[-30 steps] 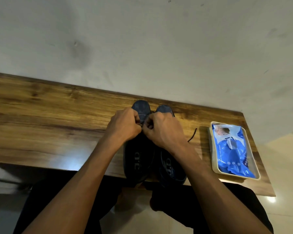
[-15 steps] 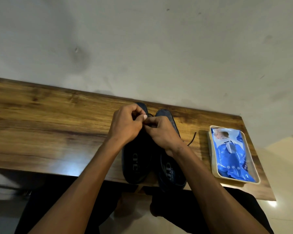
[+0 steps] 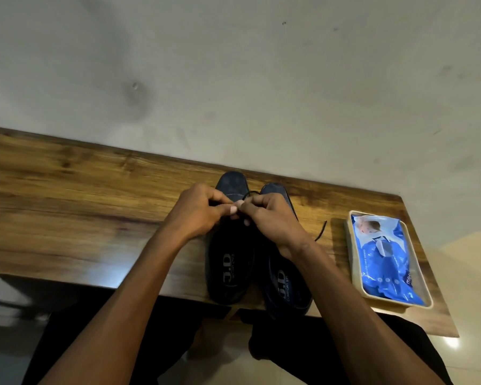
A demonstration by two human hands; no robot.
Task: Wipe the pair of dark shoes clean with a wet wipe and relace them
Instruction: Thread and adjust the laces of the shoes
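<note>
Two dark blue shoes stand side by side on the wooden table, toes toward the wall. The left shoe (image 3: 229,259) and the right shoe (image 3: 285,290) both overhang the near edge a little. My left hand (image 3: 199,213) and my right hand (image 3: 272,218) meet over the lacing area of the left shoe, fingers curled, each pinching the dark lace (image 3: 249,193), which loops just above my fingertips. A loose lace end (image 3: 321,230) trails out to the right of the right shoe. The eyelets are hidden under my hands.
A cream tray (image 3: 356,273) at the right end of the wooden table (image 3: 75,207) holds a blue wet-wipe pack (image 3: 383,259). A grey wall rises right behind the table. My dark-clad legs are below the near edge.
My hands stayed together over the left shoe, with small finger shifts. A lace loop now shows above the fingertips, and the left shoe's toe is uncovered again.
</note>
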